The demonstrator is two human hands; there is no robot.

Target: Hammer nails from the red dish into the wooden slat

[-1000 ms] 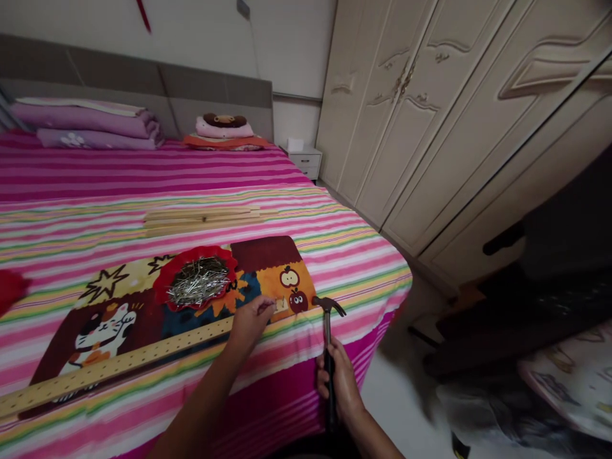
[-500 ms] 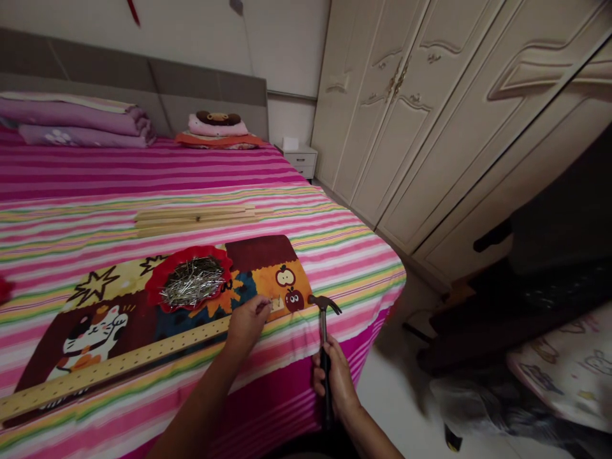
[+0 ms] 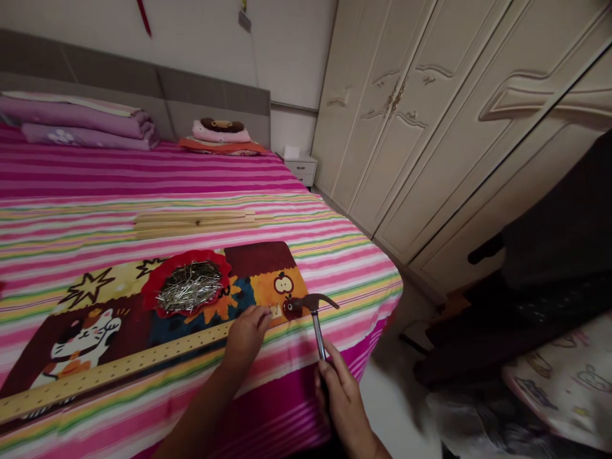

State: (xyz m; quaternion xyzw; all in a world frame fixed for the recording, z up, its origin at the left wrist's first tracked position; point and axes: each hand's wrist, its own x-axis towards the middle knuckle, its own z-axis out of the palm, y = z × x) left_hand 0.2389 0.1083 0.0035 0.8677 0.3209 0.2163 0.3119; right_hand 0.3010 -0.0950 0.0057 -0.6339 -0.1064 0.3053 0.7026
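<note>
My right hand [image 3: 342, 386] is wrapped round the handle of a claw hammer [image 3: 318, 331], whose dark head is raised over the printed apple on the mat [image 3: 255, 255]. Close to the left of the hammer head, my left hand [image 3: 247, 335] is closed in a pinch over the right end of a wooden strip [image 3: 138, 358]. What the fingertips hold is too small to make out, though thin nails stand in the strip end beside them. A row of small holes or dots runs along the strip. Behind it, a red scalloped dish [image 3: 152, 290] holds a heap of loose nails [image 3: 191, 287].
More wooden strips [image 3: 196, 223] lie farther back on the striped bed cover [image 3: 335, 242]. Folded bedding [image 3: 90, 124] is stacked by the headboard. A wardrobe [image 3: 382, 127] stands beyond the bed, and dark clothing hangs at the right.
The hammer head has moved slightly left and tilted, coming nearer my left hand. My left hand stays at the strip end, its fingers still pinched. The view has shifted slightly.
</note>
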